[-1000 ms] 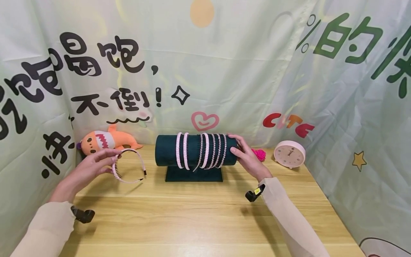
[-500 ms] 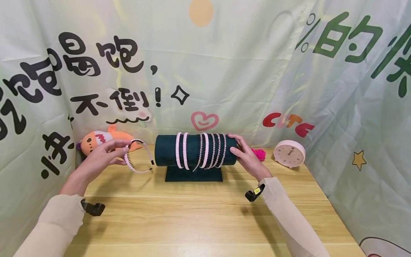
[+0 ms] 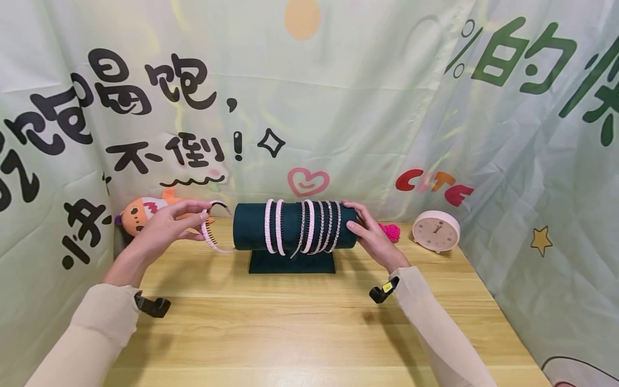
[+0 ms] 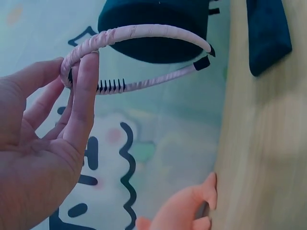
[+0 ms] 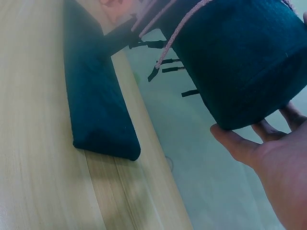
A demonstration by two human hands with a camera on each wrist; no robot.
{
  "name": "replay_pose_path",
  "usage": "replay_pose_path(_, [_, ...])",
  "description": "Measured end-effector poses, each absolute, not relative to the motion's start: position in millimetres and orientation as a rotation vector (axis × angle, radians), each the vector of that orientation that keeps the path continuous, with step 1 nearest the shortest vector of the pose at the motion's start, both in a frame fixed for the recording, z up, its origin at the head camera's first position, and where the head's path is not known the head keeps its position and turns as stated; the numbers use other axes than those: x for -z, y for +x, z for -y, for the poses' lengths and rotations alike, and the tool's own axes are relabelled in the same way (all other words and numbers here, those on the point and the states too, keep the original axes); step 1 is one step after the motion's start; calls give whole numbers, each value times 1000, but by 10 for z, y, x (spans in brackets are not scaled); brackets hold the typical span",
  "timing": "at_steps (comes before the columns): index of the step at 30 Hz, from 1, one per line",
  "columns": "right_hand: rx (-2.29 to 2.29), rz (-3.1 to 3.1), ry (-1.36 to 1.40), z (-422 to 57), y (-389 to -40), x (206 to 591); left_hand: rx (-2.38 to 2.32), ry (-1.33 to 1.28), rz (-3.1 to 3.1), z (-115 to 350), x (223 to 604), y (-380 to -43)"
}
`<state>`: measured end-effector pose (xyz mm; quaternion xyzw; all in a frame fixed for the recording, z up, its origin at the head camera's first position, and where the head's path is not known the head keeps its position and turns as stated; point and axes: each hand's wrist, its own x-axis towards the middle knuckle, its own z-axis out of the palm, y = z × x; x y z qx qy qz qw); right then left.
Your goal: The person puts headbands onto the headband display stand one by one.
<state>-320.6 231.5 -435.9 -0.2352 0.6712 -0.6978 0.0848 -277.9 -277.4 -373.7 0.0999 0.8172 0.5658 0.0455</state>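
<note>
My left hand [image 3: 166, 228] pinches a pale pink headband [image 4: 144, 31] at its top, with the open ends pointing right. Black comb teeth line its inner side. In the head view the headband's ends are right at the left end of a dark green velvet headband stand [image 3: 249, 226]; the left wrist view shows the headband in front of that round end. Several headbands circle the roll: smooth pink ones [image 3: 268, 228] and thin braided, glittery ones [image 3: 331, 228]. My right hand [image 3: 374, 236] grips the roll's right end, its thumb [image 5: 235, 143] against the edge.
An orange plush shark [image 3: 135, 215] lies behind my left hand, partly hidden. At the right stand a pink round clock [image 3: 436, 232] and a bright pink flower-like thing [image 3: 390, 232]. Printed cloth [image 3: 367, 107] encloses the wooden table [image 3: 290, 322] at the back and sides.
My left hand has carried the pink headband rightward and slightly up, from over the table to the stand's left end. My right hand and the stand have stayed in place.
</note>
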Motion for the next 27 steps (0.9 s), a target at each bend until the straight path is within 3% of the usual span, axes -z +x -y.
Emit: replay_pose_path(27, [2080,-2012,-704,-2311,-3202,4364,-1738,361,-2444,2294,3655,-2839])
